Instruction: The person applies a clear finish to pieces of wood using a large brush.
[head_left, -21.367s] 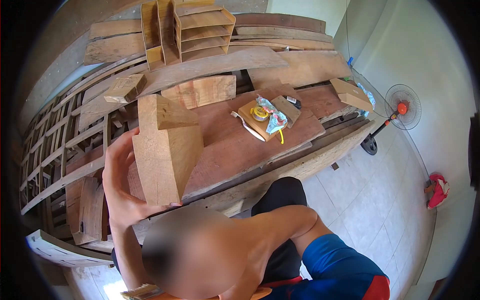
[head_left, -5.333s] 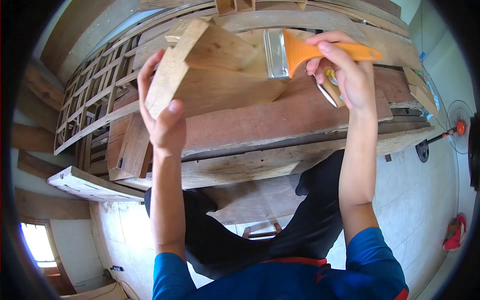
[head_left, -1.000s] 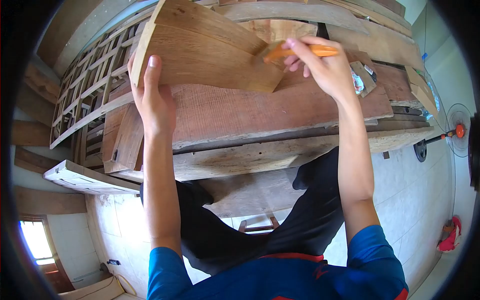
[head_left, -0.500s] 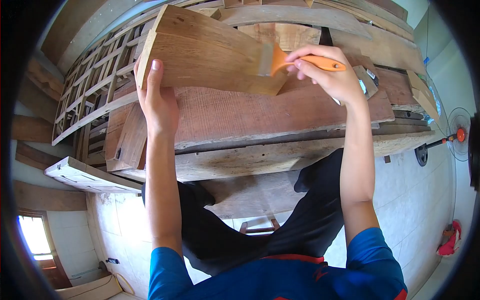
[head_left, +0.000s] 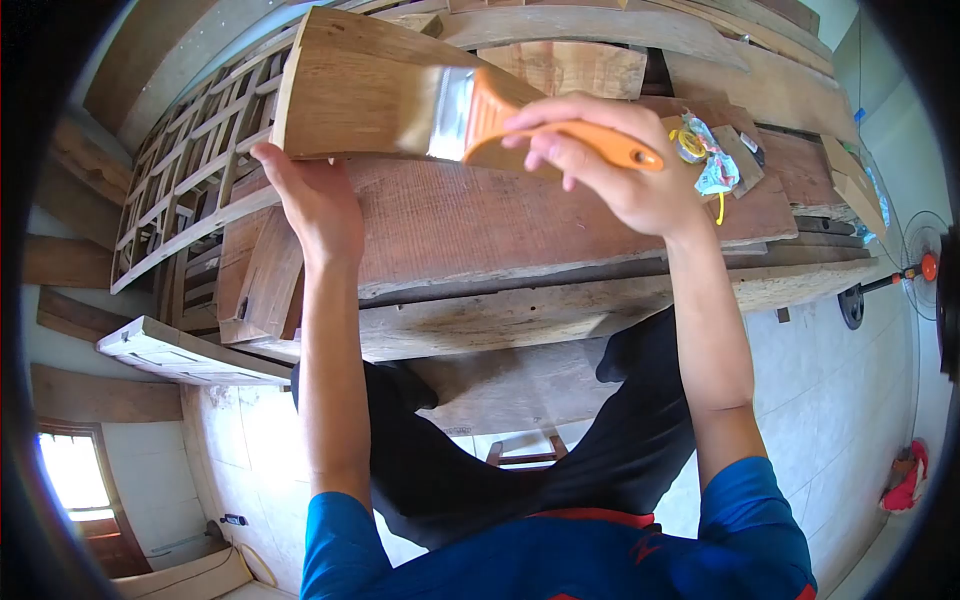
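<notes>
A light brown wooden board (head_left: 350,85) is raised and tilted above the stacked planks. My left hand (head_left: 318,205) supports it at its lower left edge, with the thumb at the corner and the other fingers hidden behind the wood. A wide brush with an orange handle (head_left: 600,140) is gripped in my right hand (head_left: 615,165). The brush's bristles lie against the middle of the board's face and are blurred.
Reddish planks (head_left: 480,225) lie stacked below the board. A yellow tape roll (head_left: 688,146) and a crumpled wrapper (head_left: 717,172) rest at the right. Wooden lattice frames (head_left: 200,165) stand at left, and a fan (head_left: 915,270) stands far right.
The brush and my right hand have moved left along the board. My left thumb has slid from the board's face to its lower corner. The tape roll and wrapper now show.
</notes>
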